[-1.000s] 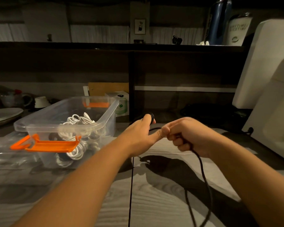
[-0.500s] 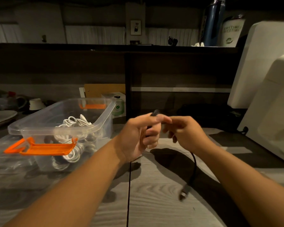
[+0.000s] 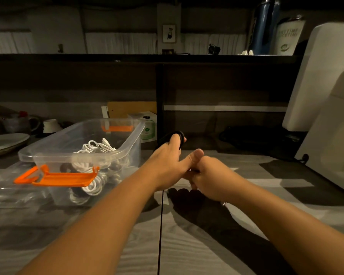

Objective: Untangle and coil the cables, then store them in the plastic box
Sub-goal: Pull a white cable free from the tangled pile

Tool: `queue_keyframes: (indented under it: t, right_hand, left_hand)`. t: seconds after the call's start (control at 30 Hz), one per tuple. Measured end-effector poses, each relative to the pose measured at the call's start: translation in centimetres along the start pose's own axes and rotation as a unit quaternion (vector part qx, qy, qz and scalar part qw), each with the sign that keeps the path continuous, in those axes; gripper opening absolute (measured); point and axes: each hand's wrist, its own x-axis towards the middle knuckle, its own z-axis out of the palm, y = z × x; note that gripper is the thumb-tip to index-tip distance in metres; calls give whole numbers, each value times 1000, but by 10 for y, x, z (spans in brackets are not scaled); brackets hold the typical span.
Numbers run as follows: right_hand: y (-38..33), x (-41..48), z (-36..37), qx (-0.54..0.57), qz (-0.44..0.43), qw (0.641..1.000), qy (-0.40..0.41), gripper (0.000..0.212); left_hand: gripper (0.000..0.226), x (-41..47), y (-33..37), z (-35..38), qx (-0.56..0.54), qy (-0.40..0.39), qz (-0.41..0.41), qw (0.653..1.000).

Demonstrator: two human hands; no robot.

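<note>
Black cable (image 3: 178, 134) loops over the gripping fingers of the left hand (image 3: 167, 161); right hand (image 3: 209, 175) curls shut, its contents hidden. Clear plastic box (image 3: 131, 139) holding white cables (image 3: 91, 149) stands left on the worktop (image 3: 187, 245).

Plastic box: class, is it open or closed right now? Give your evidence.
Open. No lid covers the plastic box; white cables coiled inside show over its rim, and the orange latch sticks out unclipped.

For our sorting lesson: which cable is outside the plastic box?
The black cable, looped in the left hand; the white cables lie coiled inside the plastic box.
</note>
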Motion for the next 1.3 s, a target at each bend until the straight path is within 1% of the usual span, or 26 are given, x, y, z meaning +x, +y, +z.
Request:
queue_keyframes:
  t: [0.1, 0.17, 0.27, 0.33, 0.4, 0.47, 0.53, 0.67, 0.73, 0.8, 0.83, 0.93, 1.0, 1.07, 1.13, 1.2, 1.23, 1.27, 1.3]
  right_hand:
    - [8, 3, -10, -98, 33, 994, 41, 19]
    - [13, 1, -17, -153, 4, 984, 87, 17]
    - [18, -3, -25, -235, -46, 960, 146, 23]
    - [23, -4, -31, -243, -67, 952, 174, 35]
    - [25, -3, -34, -221, -95, 954, 178, 39]
    - [23, -2, -31, -205, -131, 955, 167, 42]
    - [18, -3, -25, -209, -148, 954, 153, 43]
    - [11, -3, -16, -180, -141, 966, 118, 42]
    - [11, -1, -16, -189, -137, 963, 135, 34]
    - [14, 1, -17, -182, -121, 962, 165, 27]
    - [16, 2, -17, -150, -107, 966, 180, 25]
    - [27, 3, -21, 6, -54, 975, 215, 21]
    - [31, 3, -24, 56, -36, 972, 225, 24]
    - [32, 4, -26, 101, -28, 966, 236, 28]
    - [33, 6, -27, 146, -26, 957, 249, 30]
    - [33, 7, -26, 164, -23, 954, 251, 30]
    - [33, 8, -25, 168, -22, 954, 247, 31]
    - [32, 10, -23, 171, -20, 956, 238, 31]
    - [31, 10, -21, 178, -19, 957, 229, 31]
  left_hand:
    - [95, 2, 1, 2, 105, -41, -10, 994]
    - [88, 1, 8, 4, 142, -73, -21, 987]
    - [71, -2, 20, 4, 140, -122, -41, 982]
    - [62, -5, 27, -1, 113, -142, -38, 983]
    - [45, -8, 30, -6, 66, -152, -33, 986]
    - [23, -11, 29, -10, 13, -137, -29, 990]
    - [12, -14, 26, -13, -12, -113, -13, 993]
    - [16, -15, 19, -16, -42, -70, -5, 997]
    - [14, -14, 16, -17, -65, -47, 0, 997]
    - [11, -12, 15, -17, -124, -22, 0, 992]
    - [12, -12, 15, -16, -169, -8, -7, 985]
    - [15, -8, 16, -16, -299, 29, -37, 953]
    - [15, -6, 15, -15, -333, 38, -52, 941]
    - [19, -8, 16, -13, -373, 24, -88, 923]
    - [27, -8, 19, -11, -464, 5, -132, 876]
    - [30, -9, 22, -9, -556, 3, -150, 818]
    - [30, -9, 23, -8, -588, 10, -154, 794]
    - [27, -9, 23, -7, -605, 23, -157, 780]
    - [25, -8, 24, -6, -610, 40, -160, 775]
